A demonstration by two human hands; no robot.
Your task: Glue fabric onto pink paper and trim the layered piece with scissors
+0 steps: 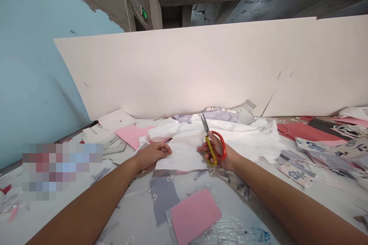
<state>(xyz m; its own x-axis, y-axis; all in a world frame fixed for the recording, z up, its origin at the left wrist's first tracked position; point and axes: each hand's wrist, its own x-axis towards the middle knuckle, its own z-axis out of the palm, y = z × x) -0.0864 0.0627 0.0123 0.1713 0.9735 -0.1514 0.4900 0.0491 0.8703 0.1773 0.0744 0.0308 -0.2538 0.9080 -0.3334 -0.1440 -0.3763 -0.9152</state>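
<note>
In the head view a wide piece of white cloth (184, 145) lies creased across the middle of the table. My left hand (152, 155) is at its left part, fingers curled and closed on the cloth. A pair of scissors (211, 149) with one red and one yellow handle is in my right hand (222, 153). The blades point up and away from me, slightly apart, above the cloth and not cutting into it. Nearer to me lie a pink rectangle (195, 216) and a grey-purple flowered fabric piece (163, 197).
A tall white board (201, 72) stands behind the table (238, 206). Pink sheets (129, 134) and pale scraps lie at left; patterned fabric pieces (299, 174), a red sheet (300, 131) and white cord (350, 129) at right. A blurred patch hides part of the left side.
</note>
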